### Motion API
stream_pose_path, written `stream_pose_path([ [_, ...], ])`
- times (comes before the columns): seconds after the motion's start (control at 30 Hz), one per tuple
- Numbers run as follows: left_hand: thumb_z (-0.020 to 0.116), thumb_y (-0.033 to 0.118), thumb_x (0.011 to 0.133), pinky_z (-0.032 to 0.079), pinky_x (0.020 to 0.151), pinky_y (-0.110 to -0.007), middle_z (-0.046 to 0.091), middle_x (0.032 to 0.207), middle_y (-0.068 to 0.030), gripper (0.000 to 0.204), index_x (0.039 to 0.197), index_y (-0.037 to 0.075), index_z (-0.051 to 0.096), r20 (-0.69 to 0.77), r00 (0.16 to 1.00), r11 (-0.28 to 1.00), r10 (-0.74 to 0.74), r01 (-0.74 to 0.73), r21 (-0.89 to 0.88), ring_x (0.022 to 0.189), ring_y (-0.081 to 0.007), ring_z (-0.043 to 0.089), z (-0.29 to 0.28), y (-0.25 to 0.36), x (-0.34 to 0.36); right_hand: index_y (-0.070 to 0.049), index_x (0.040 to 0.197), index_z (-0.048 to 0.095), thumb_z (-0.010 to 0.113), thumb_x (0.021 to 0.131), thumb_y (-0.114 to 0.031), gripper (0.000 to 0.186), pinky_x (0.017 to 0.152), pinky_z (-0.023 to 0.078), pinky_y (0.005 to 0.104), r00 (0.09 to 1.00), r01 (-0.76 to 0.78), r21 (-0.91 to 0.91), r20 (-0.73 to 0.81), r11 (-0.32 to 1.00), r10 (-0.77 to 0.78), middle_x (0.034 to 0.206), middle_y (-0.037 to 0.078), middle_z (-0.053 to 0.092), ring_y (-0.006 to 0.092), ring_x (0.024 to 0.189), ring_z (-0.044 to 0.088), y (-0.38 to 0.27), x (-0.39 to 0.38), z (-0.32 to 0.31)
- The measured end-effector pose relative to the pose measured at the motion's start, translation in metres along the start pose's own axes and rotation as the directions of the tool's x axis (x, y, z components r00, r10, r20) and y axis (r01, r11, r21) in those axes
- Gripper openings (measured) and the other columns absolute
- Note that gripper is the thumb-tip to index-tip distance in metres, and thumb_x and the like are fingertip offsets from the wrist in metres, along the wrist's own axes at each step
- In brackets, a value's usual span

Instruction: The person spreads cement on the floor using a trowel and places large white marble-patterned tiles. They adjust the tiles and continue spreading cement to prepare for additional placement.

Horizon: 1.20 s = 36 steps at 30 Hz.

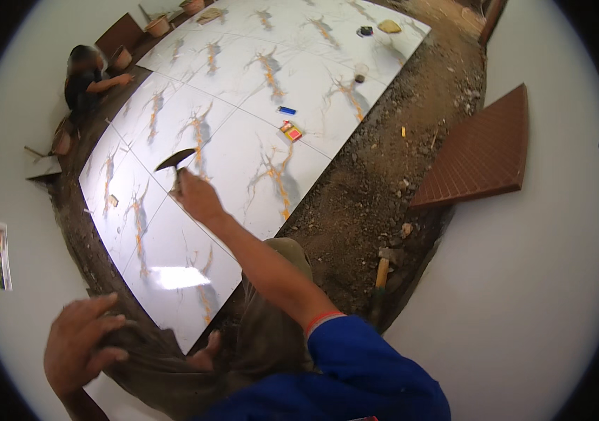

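My right hand [200, 196] is closed round the handle of a trowel [175, 160]. The trowel's dark blade points away from me, over the glossy white floor tiles [243, 189] with grey and orange veining. Whether the blade touches a tile I cannot tell. At the lower left, my left hand [82, 344] is raised above my bent knee, its fingers spread and holding nothing. A red and yellow small box [290, 131] and a blue lighter [286, 110] lie on the tiles beyond my right hand.
Bare soil [356, 189] borders the tiles, with a hammer [382, 275] lying near the right wall. A brown ridged panel [482, 154] leans there. A person [85, 81] crouches at the far left edge near several pots [158, 27]. A small glass [360, 73] stands on the far tiles.
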<state>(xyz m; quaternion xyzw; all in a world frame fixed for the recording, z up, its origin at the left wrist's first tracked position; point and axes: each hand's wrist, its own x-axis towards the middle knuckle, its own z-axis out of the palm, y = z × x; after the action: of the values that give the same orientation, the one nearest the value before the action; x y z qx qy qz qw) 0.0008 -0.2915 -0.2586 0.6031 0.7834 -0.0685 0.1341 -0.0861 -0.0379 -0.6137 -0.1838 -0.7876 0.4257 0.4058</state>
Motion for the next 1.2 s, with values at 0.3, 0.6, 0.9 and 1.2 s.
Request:
stream_pose_path([
  [0.3,0.078,0.034,0.086,0.05,0.102,-0.047,0.067,0.133,-0.008,0.024,0.1,0.014,0.074,-0.07,0.925,0.928,0.373,-0.374,0.005,0.119,-0.0308,0.065,0.0,0.066,0.061,-0.006,0.102,0.058,0.083,0.083,-0.028,0.039,0.077,0.052,0.0485,1.0,0.014,-0.217,0.002,0.976,-0.013,0.086,0.012,0.068,0.0342,0.087,0.066,0.035,0.003,-0.115],
  [0.6,0.063,0.026,0.093,0.048,0.087,-0.039,0.065,0.098,-0.0072,0.021,0.088,0.006,0.068,-0.141,0.368,0.377,0.919,-0.925,0.041,0.093,-0.0229,0.063,0.058,0.193,0.218,-0.005,0.111,0.055,0.065,0.101,-0.037,0.035,0.052,0.051,0.0328,0.482,-0.31,0.856,-0.234,0.414,0.844,0.083,0.006,0.06,0.0164,0.064,0.057,0.094,0.015,-0.234],
  [0.9,0.069,0.027,0.094,0.048,0.094,-0.043,0.072,0.1,-0.0142,0.025,0.101,0.005,0.075,-0.18,0.055,0.006,0.982,-0.965,-0.262,0.093,-0.0282,0.07,0.054,0.3,0.28,0.0,0.113,0.054,0.068,0.099,-0.036,0.04,0.061,0.054,0.0335,0.585,-0.563,0.354,-0.468,0.747,0.663,0.094,0.009,0.063,0.0176,0.075,0.065,0.167,-0.038,-0.302],
  [1.2,0.07,0.024,0.09,0.051,0.083,-0.04,0.069,0.08,-0.0074,0.022,0.079,0.005,0.075,-0.24,0.041,-0.029,0.97,-0.959,-0.281,0.084,-0.0252,0.068,0.078,0.297,0.351,0.003,0.137,0.046,0.062,0.101,-0.025,0.049,0.072,0.056,0.042,0.112,-0.783,0.492,-0.49,0.38,0.865,0.105,0.017,0.062,0.0248,0.078,0.065,0.235,-0.107,-0.253],
])
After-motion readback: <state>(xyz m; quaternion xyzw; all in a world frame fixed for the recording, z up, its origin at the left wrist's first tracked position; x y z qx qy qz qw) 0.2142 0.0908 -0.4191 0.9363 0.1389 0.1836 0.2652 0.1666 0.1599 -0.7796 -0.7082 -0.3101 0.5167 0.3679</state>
